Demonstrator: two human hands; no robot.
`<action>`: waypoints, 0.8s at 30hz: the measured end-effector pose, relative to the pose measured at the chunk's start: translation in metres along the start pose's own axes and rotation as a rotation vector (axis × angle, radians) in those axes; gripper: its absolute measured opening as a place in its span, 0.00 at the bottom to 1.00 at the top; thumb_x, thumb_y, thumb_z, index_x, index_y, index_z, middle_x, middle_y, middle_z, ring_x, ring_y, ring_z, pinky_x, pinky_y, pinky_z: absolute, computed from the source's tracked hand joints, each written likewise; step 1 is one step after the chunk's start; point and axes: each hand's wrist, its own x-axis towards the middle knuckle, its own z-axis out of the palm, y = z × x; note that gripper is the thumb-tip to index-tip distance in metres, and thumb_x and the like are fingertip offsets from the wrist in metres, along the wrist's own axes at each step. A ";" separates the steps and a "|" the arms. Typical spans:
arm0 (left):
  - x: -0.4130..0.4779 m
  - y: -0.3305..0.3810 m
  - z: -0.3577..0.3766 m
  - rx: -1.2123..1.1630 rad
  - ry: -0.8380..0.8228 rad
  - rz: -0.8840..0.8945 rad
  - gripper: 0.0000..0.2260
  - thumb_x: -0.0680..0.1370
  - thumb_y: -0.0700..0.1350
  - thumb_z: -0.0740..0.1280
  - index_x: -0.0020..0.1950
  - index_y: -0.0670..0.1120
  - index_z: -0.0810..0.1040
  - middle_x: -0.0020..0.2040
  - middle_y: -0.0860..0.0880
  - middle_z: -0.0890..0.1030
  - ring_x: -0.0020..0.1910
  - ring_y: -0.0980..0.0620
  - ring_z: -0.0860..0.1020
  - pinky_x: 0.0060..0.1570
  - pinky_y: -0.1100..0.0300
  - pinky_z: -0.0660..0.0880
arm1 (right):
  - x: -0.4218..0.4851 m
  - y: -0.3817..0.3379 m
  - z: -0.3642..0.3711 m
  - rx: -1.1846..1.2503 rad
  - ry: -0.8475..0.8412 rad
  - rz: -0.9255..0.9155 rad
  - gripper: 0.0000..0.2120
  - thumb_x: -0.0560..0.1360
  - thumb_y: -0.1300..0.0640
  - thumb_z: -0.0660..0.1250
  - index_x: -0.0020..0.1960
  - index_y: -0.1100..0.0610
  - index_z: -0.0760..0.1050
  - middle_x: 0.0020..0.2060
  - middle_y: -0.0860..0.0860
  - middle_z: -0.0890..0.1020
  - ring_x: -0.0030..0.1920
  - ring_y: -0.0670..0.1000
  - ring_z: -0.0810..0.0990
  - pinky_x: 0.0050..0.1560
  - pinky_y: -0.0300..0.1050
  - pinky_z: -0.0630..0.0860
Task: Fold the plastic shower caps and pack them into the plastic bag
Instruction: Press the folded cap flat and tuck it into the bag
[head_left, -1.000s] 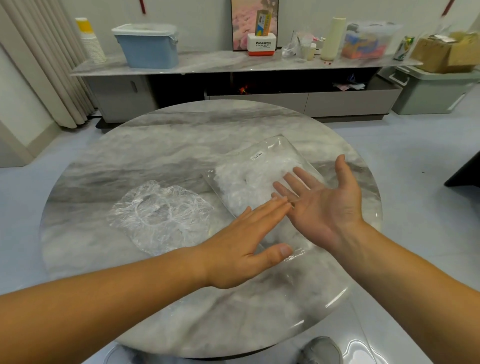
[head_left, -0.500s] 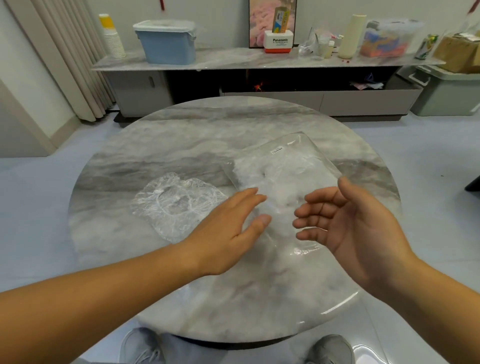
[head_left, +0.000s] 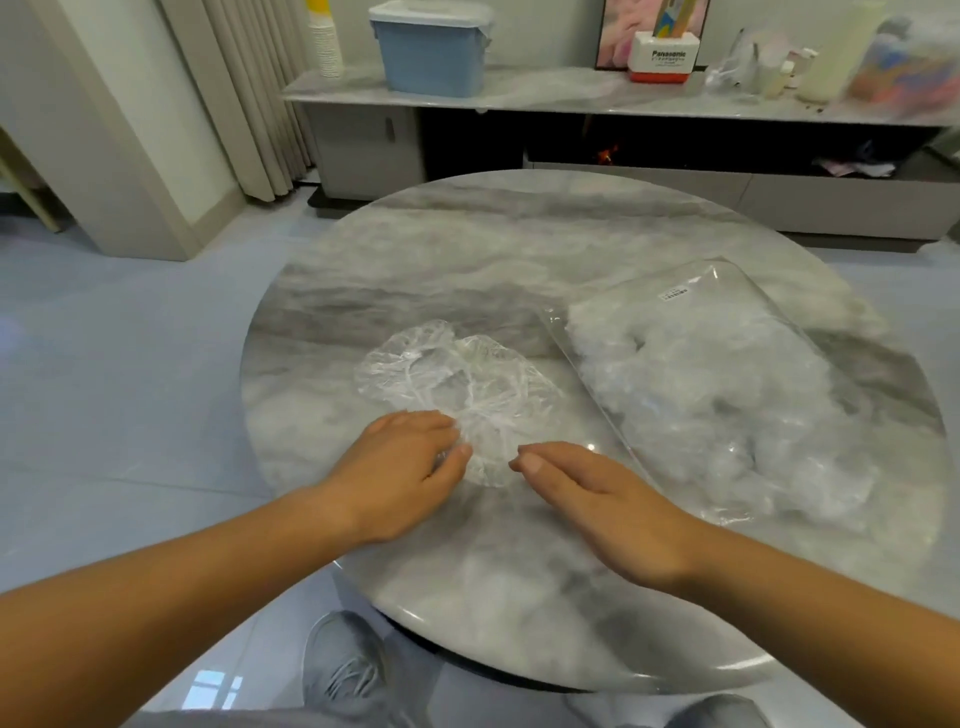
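A clear crumpled shower cap (head_left: 457, 384) lies spread on the round marble table (head_left: 519, 249), left of centre. My left hand (head_left: 405, 467) is at the cap's near left edge, and its curled fingers pinch the plastic rim. My right hand (head_left: 592, 493) lies palm down just right of the cap's near edge, fingers straight, with the fingertips at or touching the rim. To the right, a clear plastic bag (head_left: 727, 395) with a small white label lies flat, stuffed with several white folded caps. Neither hand touches the bag.
The table's near edge is right under my forearms, with my grey shoes below it. Behind the table stands a low marble sideboard (head_left: 571, 98) bearing a blue lidded bin (head_left: 431, 49), a Panasonic box (head_left: 662, 60) and bottles. Curtains hang at the far left.
Both hands left the plastic bag and moved left to the loose shower cap. My left hand now pinches its near edge; my right hand turned palm down beside it. My view swung left.
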 end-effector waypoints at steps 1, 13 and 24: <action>-0.001 0.000 -0.001 -0.010 0.018 0.011 0.29 0.80 0.63 0.44 0.55 0.48 0.80 0.58 0.53 0.80 0.61 0.54 0.74 0.71 0.59 0.63 | 0.004 0.003 0.001 -0.069 -0.006 -0.004 0.28 0.82 0.38 0.54 0.61 0.61 0.76 0.60 0.54 0.80 0.61 0.51 0.76 0.63 0.43 0.71; -0.056 0.003 0.013 -0.009 0.076 0.370 0.24 0.81 0.58 0.59 0.73 0.49 0.74 0.71 0.53 0.76 0.66 0.54 0.75 0.64 0.58 0.75 | 0.013 0.014 -0.002 -0.239 0.070 -0.035 0.30 0.81 0.39 0.50 0.77 0.54 0.65 0.78 0.48 0.64 0.75 0.33 0.58 0.70 0.24 0.43; -0.064 0.021 0.024 -0.463 -0.013 0.198 0.24 0.69 0.56 0.80 0.64 0.56 0.80 0.59 0.62 0.80 0.60 0.65 0.77 0.60 0.69 0.72 | -0.013 0.032 0.017 -0.369 0.026 -0.413 0.27 0.69 0.31 0.72 0.61 0.45 0.79 0.61 0.38 0.79 0.67 0.39 0.73 0.68 0.42 0.71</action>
